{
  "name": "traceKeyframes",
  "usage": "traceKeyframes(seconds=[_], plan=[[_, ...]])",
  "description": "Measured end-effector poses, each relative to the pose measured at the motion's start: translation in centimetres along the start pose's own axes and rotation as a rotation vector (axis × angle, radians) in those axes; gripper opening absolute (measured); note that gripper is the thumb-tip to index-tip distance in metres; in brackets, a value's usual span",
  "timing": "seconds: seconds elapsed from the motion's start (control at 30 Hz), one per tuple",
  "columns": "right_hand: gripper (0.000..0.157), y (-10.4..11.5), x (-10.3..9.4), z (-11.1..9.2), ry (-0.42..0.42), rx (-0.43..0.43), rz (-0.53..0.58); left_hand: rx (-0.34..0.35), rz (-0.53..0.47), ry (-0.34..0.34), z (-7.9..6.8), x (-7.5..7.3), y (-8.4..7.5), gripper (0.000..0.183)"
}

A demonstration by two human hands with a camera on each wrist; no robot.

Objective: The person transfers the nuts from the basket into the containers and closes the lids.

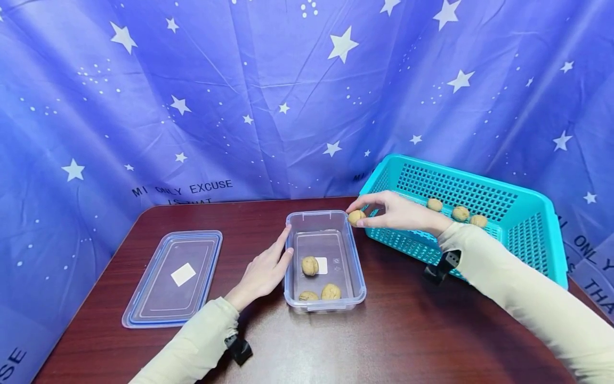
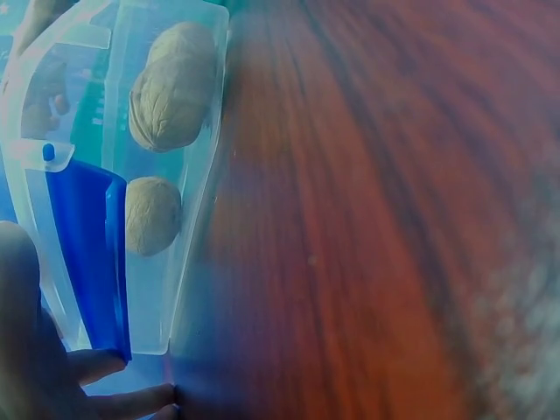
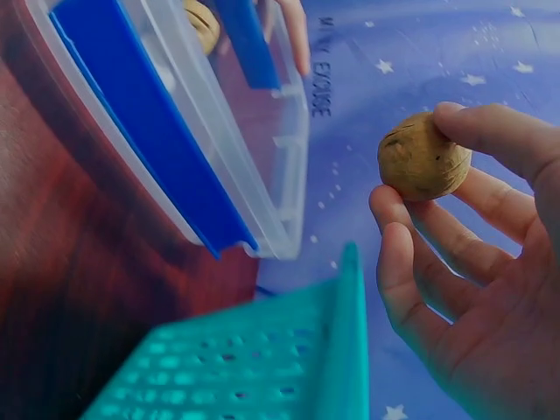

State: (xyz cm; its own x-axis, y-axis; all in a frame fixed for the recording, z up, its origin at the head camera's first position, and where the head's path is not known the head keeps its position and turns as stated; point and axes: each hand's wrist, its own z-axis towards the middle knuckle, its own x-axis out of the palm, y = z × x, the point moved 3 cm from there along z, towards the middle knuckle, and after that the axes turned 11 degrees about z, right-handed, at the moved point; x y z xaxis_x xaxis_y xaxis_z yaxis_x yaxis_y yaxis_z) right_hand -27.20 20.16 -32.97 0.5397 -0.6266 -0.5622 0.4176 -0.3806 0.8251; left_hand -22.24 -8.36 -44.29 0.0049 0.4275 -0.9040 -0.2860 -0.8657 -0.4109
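- Left hand [image 1: 263, 269], lower centre of the head view: fingers extended, thumb spread away, resting against the clear box's left side.
- Clear box [image 1: 314, 242], centre: open-topped, long axis running bottom to top of the frame; three walnuts [image 1: 309, 266] lie inside, toward its lower end.
- Right hand [image 1: 395, 210], right of centre: thumb and fingertips pinch a nearly round walnut [image 1: 356, 218], with no clear long axis. It sits just right of the box's upper right corner, outside the rim; this hand is nearer that corner.
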Motion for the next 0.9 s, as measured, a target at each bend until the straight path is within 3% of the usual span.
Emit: traceKeyframes(seconds=[0.47, 0.9], plan=[[0.027, -1.2, 4.8, -0.1, 0.153, -0.018, 0.057, -0.003, -0.001, 0.014, 0.0, 0.1, -0.1, 0.056], [0.03, -1.0, 5.0, -0.6, 0.188, -0.013, 0.092, 0.006, 0.003, 0.017, 0.0, -0.1, 0.0, 0.056]])
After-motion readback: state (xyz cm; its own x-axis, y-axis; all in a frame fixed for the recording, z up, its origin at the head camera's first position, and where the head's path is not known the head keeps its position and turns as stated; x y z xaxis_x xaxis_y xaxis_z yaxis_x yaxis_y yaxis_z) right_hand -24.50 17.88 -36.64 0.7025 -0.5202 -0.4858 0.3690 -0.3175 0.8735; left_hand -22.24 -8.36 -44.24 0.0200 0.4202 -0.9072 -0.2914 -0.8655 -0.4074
